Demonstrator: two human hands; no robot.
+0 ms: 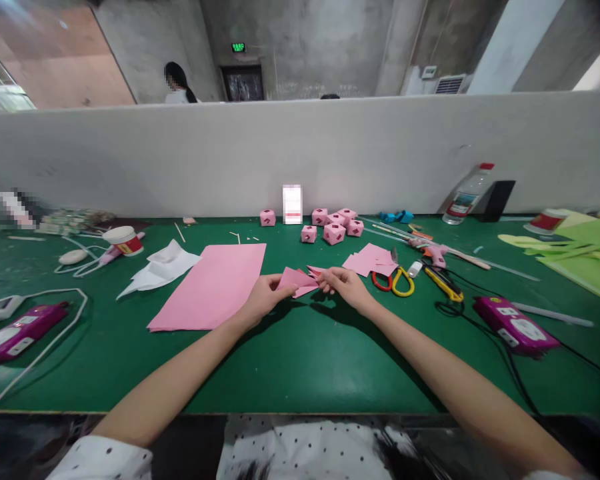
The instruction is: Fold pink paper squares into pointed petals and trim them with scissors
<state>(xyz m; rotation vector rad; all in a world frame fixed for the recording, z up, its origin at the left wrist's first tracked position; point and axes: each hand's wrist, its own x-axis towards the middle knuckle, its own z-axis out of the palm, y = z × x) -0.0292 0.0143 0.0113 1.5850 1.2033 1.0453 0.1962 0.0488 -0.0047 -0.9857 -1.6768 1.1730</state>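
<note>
Both my hands meet over the middle of the green table (300,360). My left hand (266,293) pinches one end of a small folded pink paper piece (298,280). My right hand (344,285) pinches the other end of the same piece, fingers closed on it. A large pink paper sheet (213,285) lies flat just left of my left hand. Behind my right hand lies a small pile of cut pink squares (371,260). Several finished pink paper cubes (334,225) stand farther back.
Red-and-yellow scissors (394,281), a glue gun (436,253) and a yellow utility knife (445,283) lie right of my hands. Purple devices (515,325) (20,331) sit at both sides. White paper (161,267), a cup (124,240), a bottle (466,195) and green paper (580,248) are around. A person sits beyond the partition (300,153).
</note>
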